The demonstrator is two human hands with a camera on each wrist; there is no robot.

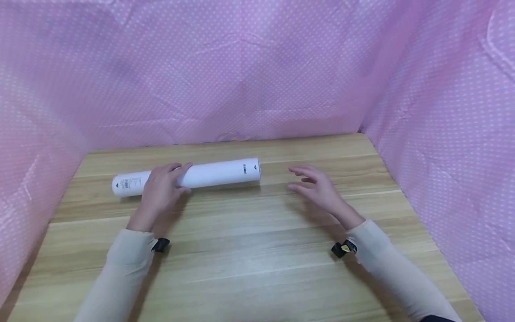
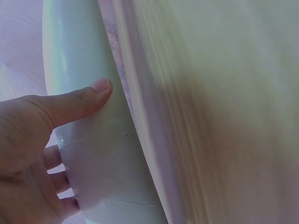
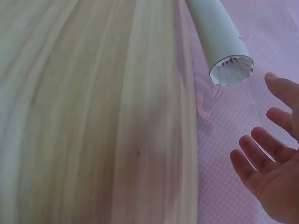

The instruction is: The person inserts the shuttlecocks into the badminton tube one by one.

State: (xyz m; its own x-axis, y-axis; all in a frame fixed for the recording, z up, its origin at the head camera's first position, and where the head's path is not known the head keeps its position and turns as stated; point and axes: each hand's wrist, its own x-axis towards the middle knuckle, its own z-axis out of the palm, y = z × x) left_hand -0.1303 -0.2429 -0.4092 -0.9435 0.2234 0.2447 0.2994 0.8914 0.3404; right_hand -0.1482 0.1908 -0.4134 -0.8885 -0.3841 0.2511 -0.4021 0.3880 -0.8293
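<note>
A long white tube (image 1: 219, 173), printed with small black text and a label near its left end, lies sideways toward the back of the table. My left hand (image 1: 160, 188) grips it left of its middle; the left wrist view has the thumb (image 2: 81, 105) across one side and the other fingertips partly hidden behind it. To the right of the tube, apart from it, my right hand (image 1: 315, 188) holds nothing, its fingers loosely bent. In the right wrist view the tube's near end (image 3: 232, 71) shows a hollow opening with a crimped white lining.
Light wood-grain table (image 1: 249, 268) under both hands. Pink cloth with white dots (image 1: 241, 80) hangs behind the table's back edge and along both sides. Each wrist carries a dark strapped device (image 1: 161, 244).
</note>
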